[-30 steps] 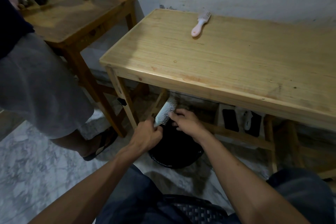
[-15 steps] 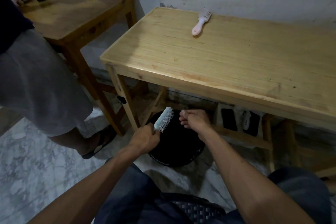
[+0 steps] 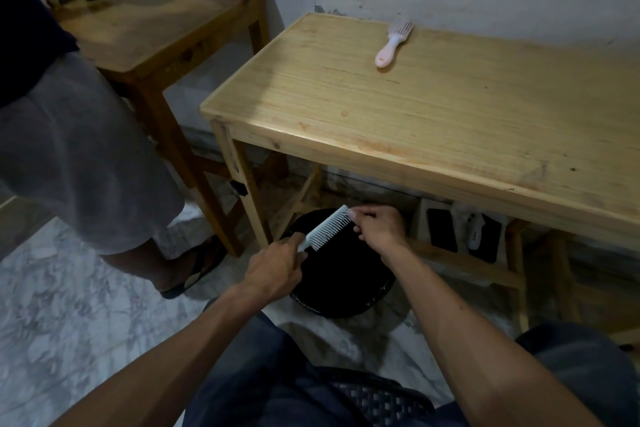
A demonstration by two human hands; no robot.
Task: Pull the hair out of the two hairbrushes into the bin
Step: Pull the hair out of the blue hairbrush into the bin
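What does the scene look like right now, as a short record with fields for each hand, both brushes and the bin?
left hand: holds white hairbrush by its handle, over the bin
right hand: fingers pinched at the brush's far-end bristles
pink hairbrush: lying on light wooden table, untouched
bin: black, on the floor by the table's front edge

dim and flat overall, soft shadow pooled under the desk point(image 3: 450, 121), slightly blurred top left, wide-angle bending at edges.
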